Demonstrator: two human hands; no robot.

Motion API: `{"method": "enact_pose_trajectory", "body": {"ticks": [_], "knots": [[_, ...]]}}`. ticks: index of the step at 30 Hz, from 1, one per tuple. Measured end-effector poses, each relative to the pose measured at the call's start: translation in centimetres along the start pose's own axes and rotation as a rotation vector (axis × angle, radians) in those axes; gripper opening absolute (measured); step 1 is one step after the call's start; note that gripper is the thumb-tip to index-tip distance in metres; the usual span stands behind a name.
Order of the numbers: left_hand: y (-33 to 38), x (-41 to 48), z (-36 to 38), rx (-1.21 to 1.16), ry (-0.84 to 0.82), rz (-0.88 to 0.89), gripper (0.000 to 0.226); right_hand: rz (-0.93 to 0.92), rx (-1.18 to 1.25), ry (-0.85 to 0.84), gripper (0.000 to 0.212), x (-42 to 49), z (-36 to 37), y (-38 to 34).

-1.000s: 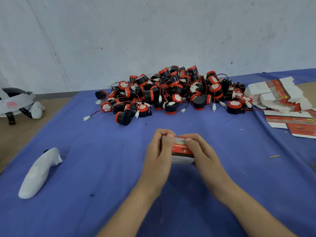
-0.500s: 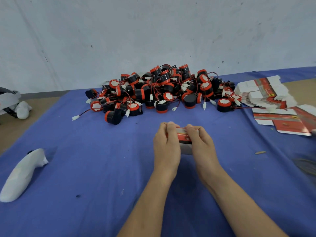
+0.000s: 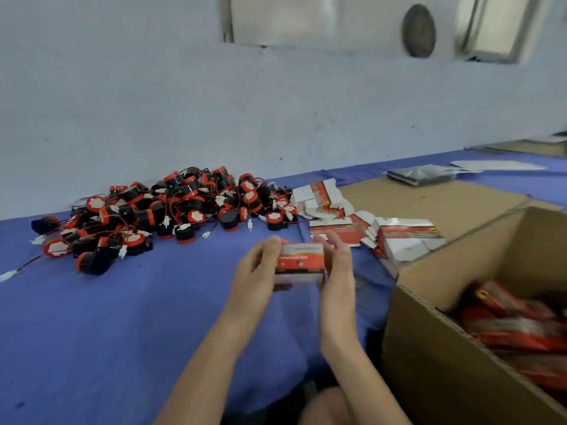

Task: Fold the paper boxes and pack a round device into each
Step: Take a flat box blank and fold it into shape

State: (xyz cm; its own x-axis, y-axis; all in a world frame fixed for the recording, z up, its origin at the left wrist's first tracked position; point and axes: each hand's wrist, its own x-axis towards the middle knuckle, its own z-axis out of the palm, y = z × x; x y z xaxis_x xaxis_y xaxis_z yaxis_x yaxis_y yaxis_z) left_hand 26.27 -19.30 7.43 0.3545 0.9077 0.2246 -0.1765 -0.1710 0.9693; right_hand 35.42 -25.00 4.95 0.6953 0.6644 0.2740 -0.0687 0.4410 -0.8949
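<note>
Two grips met on one folded box (image 3: 300,263), held just above the blue worktop (image 3: 122,317) near its middle. The left grip (image 3: 256,271) grasped the box's left end, fingers curled over the top corner. The right grip (image 3: 339,268) lay released against the right end, fingers fairly straight and pressing the side; its thumb was hidden. The box showed a red band with pale print too blurred to read. Beyond the grips, a pile of devices (image 3: 171,210), black and red with thin wires and white plugs, lay on the worktop by the wall. Right of the pile lay flat boxes (image 3: 319,199), with a further stack (image 3: 405,240) near the carton (image 3: 429,348). The carton stood open at the right, with blurred red packed boxes (image 3: 515,326) inside it.
</note>
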Motion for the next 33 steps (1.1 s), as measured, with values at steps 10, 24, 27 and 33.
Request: {"method": "enact_pose_trajectory", "body": {"ticks": [10,24,27,33], "knots": [[14.1,-4.1,14.3,0.041,-0.68,0.186,0.064,0.078,-0.148,-0.15,0.029,-4.4,-4.5,-2.6],[-2.2,4.6,-6.9,0.697,-0.102,-0.04,0.043,0.095,-0.502,-0.217,0.036,1.8,1.7,5.8],[-5.5,6.2,-10.1,0.974,-0.006,-0.035,0.043,0.055,-0.673,-0.216,0.044,6.0,2.3,7.2],[-10.9,7.1,-13.7,1.285,0.105,-0.033,0.031,-0.016,-1.124,-0.008,0.047,15.7,-0.1,9.4]]}}
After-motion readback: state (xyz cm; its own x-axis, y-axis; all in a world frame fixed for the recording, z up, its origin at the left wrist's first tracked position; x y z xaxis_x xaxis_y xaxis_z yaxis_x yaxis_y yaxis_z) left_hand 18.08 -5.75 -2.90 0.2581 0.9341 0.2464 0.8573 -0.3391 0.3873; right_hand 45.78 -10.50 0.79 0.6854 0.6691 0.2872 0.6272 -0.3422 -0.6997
